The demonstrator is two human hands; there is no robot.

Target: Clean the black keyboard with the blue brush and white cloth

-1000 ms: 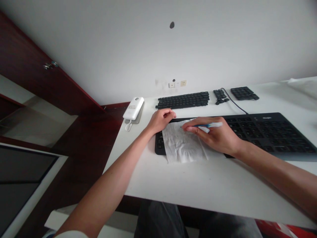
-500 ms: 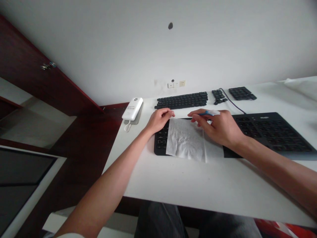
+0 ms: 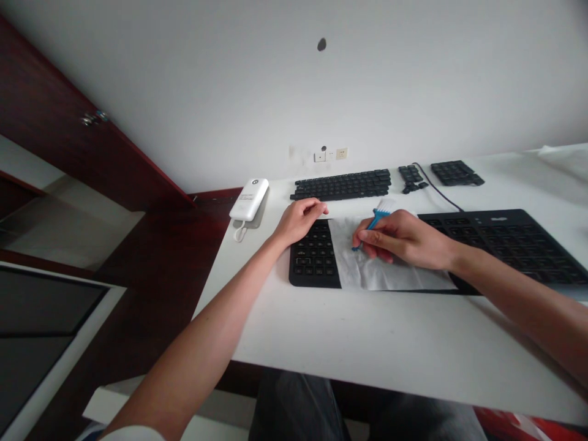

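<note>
My right hand (image 3: pixel 399 240) is closed round a small blue brush (image 3: pixel 375 219), its white bristles (image 3: pixel 386 206) pointing up and away. It is over a white tissue (image 3: pixel 349 269) that lies across the black keyboard base (image 3: pixel 316 282). The base's keycaps are off, and its bare key sockets (image 3: pixel 313 252) show left of the tissue. At the base's far left corner rests my left hand (image 3: pixel 301 218), its fingers curled in and nothing seen in them. Some of the base is hidden under the tissue and my right arm.
Detached black keycaps lie along the wall in a large block (image 3: pixel 342 185), a small cluster (image 3: pixel 412 179) and another block (image 3: pixel 456 173). A cable (image 3: pixel 438 193) runs from the base. A white power bank (image 3: pixel 249 200) sits at the table's (image 3: pixel 294 331) left edge.
The tissue has shifted right over the base, baring more sockets at the left. My right hand has come lower, and the brush now stands more upright. My left hand has hardly moved.
</note>
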